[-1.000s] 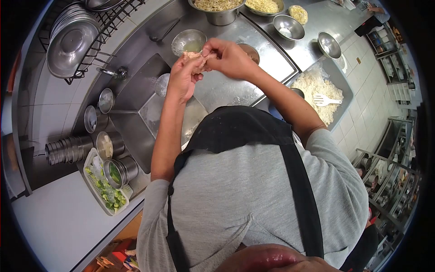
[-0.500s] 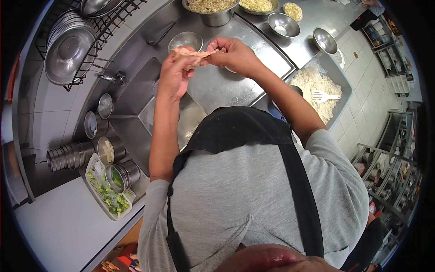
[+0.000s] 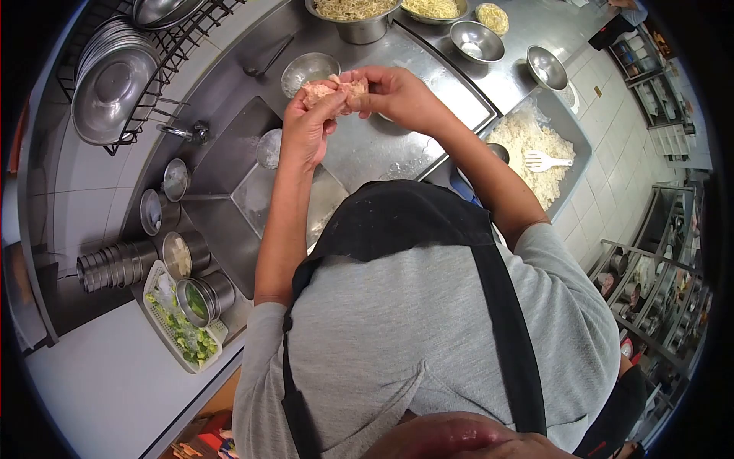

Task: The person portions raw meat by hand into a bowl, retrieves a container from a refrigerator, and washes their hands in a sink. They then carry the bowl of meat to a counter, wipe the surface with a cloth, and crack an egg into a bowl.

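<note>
I see a ragged pink lump (image 3: 316, 93) stretched between both hands: the left grip (image 3: 304, 128), nearly closed, has its near end under the thumb; the right grip (image 3: 399, 99) pinches the other, above the steel bench (image 3: 363, 157).

White spatula (image 3: 541, 161) on pale crumbly food (image 3: 527, 136) in grey tub (image 3: 583, 145)
</note>
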### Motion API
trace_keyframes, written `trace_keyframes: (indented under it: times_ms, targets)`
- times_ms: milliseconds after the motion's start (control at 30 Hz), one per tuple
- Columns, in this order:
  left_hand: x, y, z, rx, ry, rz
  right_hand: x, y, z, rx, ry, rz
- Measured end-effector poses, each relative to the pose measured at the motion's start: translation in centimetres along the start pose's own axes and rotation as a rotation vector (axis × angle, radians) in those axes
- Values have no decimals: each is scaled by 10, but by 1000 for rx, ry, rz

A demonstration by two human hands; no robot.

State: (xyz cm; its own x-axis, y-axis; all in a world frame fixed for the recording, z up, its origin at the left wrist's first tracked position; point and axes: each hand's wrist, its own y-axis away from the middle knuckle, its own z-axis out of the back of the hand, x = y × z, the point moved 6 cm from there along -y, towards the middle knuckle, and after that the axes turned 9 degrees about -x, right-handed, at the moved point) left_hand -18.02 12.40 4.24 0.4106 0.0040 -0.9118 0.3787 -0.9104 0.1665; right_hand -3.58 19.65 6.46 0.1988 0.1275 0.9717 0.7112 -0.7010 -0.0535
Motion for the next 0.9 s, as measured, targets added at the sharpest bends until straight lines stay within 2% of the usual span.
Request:
trace_keyframes:
  times_ms: [67,200,267,300,367,400,467,733,833,900]
  targets:
    - [-7,-3,3,-55,-86,-58,27,12,-6,-140,707,209]
    - [-30,0,-3,-6,-227,-177,12,2,10,-228,730,217]
    - [-50,0,11,-69,-21,-241,-17,-7,29,-202,200,-28]
    - [-56,-1,18,-57,-18,-237,-19,-7,37,-215,205,-26]
    - [-67,-2,38,-120,5,-251,-27,-2,46,-198,-332,-195]
    - [-67,-1,42,-108,6,-245,-27,0,47,-164,-451,-233]
    - [-58,1,57,-197,-21,-200,-42,-5,62,-192,-487,-256]
    - [-15,6,74,-172,-8,-9,-70,-3,102,-301,-578,-289]
    - [-10,4,81,-230,-10,31,-77,-4,111,-327,-485,-265]
    - [-9,3,78,-182,42,59,-74,-4,117,-381,-405,-225]
